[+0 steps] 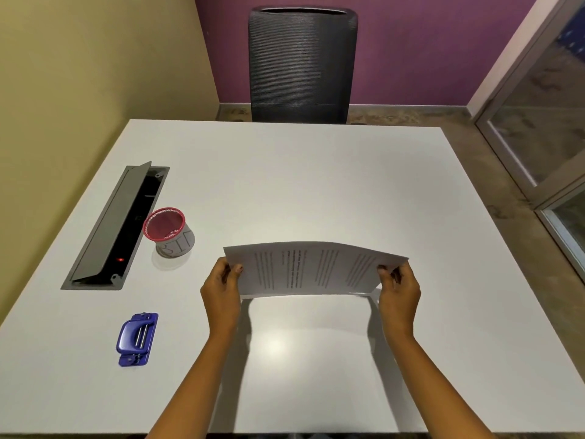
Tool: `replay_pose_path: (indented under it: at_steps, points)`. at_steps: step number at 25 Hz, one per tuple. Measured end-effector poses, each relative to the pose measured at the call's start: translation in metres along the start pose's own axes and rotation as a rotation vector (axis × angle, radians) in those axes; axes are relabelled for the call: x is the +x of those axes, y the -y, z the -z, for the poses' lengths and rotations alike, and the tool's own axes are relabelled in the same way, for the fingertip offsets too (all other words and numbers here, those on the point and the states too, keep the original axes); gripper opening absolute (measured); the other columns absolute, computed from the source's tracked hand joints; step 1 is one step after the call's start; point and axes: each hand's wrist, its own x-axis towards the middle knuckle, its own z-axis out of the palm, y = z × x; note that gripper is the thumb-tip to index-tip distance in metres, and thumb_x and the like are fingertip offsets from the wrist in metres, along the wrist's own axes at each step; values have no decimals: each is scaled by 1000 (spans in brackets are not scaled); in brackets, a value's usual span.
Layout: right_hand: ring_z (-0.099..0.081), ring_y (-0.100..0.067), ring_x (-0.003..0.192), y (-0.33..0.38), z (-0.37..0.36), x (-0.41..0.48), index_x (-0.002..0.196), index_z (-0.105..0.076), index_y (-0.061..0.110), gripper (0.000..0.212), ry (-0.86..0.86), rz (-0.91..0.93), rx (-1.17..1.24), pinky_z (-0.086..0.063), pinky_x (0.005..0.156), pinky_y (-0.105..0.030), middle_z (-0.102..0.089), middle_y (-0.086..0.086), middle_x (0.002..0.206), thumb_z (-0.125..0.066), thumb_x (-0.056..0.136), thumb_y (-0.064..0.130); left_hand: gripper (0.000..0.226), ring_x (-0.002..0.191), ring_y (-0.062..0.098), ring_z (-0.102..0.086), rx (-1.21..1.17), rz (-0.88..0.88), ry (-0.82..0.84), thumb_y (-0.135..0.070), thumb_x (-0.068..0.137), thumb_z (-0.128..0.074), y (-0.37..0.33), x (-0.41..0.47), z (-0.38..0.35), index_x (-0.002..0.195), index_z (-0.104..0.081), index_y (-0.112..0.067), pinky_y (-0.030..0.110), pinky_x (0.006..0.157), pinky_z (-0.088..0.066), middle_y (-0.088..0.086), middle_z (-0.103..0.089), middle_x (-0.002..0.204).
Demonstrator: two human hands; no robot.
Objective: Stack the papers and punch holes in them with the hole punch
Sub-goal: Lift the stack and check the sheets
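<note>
Both hands held the papers (311,269) above the white desk (316,172), one at each short edge. The left hand (221,288) closed its grip on the left edge, thumb lying on the printed face and the fingers hidden behind the sheets. The right hand (399,288) closed its grip on the right edge in the same manner, thumb on the near face. Between the two grips the papers stood roughly upright with the long edge horizontal, bowed slightly along the top, printed lines running vertically across the facing sheet. At the lower right corner, just beside the right grip, one sheet edge showed offset from the rest; how many sheets there were could not be told. Whether the lower edge touched the desk could not be told; a shadow lay on the desk directly below and nearer than the papers.

The blue hole punch (137,339) lay flat on the desk, left of the left grip and nearer the person, well apart from the papers. A red-rimmed mesh cup (168,232) stood left of the left grip and slightly farther, just beside an open grey cable tray (115,226) set into the desk. A dark chair (302,64) stood beyond the far desk edge.
</note>
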Motion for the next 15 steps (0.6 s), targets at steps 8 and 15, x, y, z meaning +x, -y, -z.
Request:
replay_pose_path:
  at_steps: [8,15]
  points:
    - [-57,-13,83,-11,3,-2,95,-58,14,11,54,-18,-23,-45,74,-22,-64,-2,91,-56,92,4,30,76,-9,-59,-12,27,6,-5,93,-55,8,-5,0,83,-60,-33,7,68,-45,-12,-67,86]
    - [-57,-15,81,-15,4,-1,95,-60,12,9,22,-39,-23,-45,72,-22,-64,-5,88,-56,91,4,33,75,-10,-59,-32,22,-27,-5,92,-57,7,-8,-1,80,-61,-35,3,67,-45,-14,-68,85]
